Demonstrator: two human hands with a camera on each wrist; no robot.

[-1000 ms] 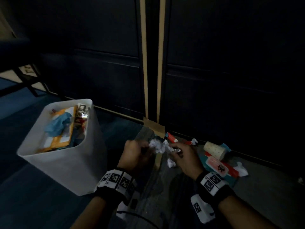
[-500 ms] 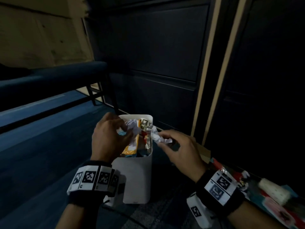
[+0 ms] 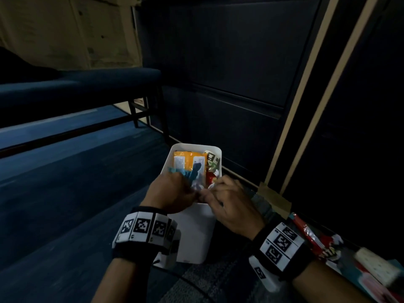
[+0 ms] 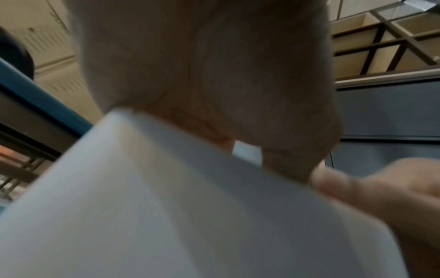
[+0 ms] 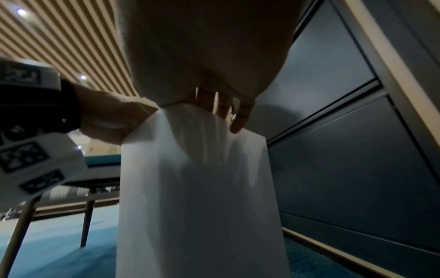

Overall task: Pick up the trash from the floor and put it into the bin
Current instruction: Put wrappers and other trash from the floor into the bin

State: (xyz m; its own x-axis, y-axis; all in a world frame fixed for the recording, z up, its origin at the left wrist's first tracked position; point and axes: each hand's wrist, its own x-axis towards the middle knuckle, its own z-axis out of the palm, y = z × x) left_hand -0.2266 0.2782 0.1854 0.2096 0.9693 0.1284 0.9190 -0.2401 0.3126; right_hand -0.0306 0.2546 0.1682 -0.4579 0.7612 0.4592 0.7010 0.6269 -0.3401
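A: Hovering over the near rim of the white bin (image 3: 192,232), the left hand (image 3: 172,193) sits at about 9 o'clock of the bin's mouth, fingers curled inward above an orange packet (image 3: 188,161) and a blue wrapper (image 3: 194,173).

B: Is it gripping anything?

A: Cannot tell; a pale scrap shows just beyond its fingertips, and the left wrist view is blurred.

B: And the right hand (image 3: 231,206)?

A: At 3 o'clock of the left, fingertips touching it over the rim. From the right wrist view its fingers (image 5: 240,116) hang loose and nearly straight over the bin's edge, holding nothing visible.

B: Trash outside the bin?

A: Red wrappers (image 3: 314,239) lie on the floor at 4 o'clock, well apart from both hands.
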